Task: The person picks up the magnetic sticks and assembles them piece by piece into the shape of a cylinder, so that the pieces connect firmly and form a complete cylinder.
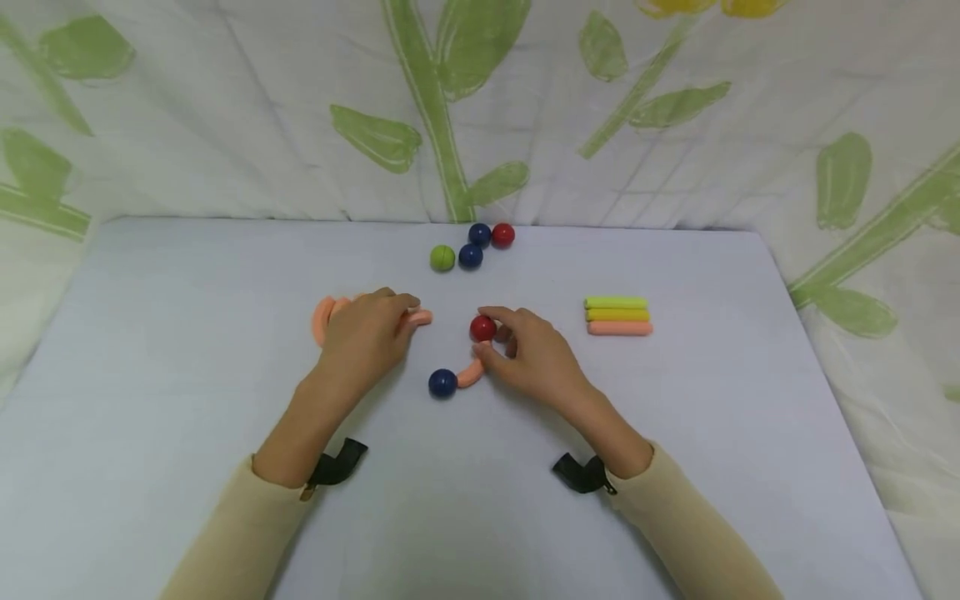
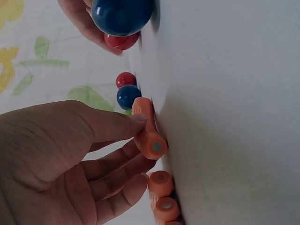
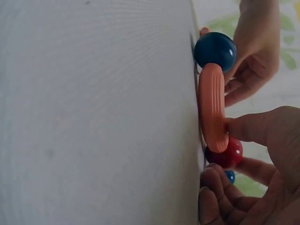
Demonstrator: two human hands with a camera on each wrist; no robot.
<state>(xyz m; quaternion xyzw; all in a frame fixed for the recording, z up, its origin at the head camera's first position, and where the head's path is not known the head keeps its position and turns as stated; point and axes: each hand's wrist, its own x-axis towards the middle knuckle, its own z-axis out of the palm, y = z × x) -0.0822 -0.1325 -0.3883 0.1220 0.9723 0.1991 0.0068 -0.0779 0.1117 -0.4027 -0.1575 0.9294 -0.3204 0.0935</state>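
My left hand [image 1: 363, 333] pinches a short curved orange rod [image 2: 152, 145] between thumb and fingers, just over the table. Other orange curved rods [image 1: 322, 319] lie beneath and beside that hand. At the table's middle, a dark blue ball [image 1: 442, 383], another curved orange rod [image 1: 470, 374] and a red ball [image 1: 482, 327] form a joined chain. My right hand [image 1: 536, 354] holds the chain's far end. Its thumb presses the rod near the red ball, as the right wrist view shows, and its index finger curls along the ball's far side.
Farther back sit a green ball [image 1: 442, 257], two dark blue balls [image 1: 471, 256] and a red ball [image 1: 503, 235]. Right of my right hand, straight rods in yellow-green [image 1: 616, 302], yellow [image 1: 617, 315] and orange [image 1: 620, 328] lie side by side. A leaf-patterned cloth [image 1: 285, 125] hangs behind the white table [image 1: 712, 433].
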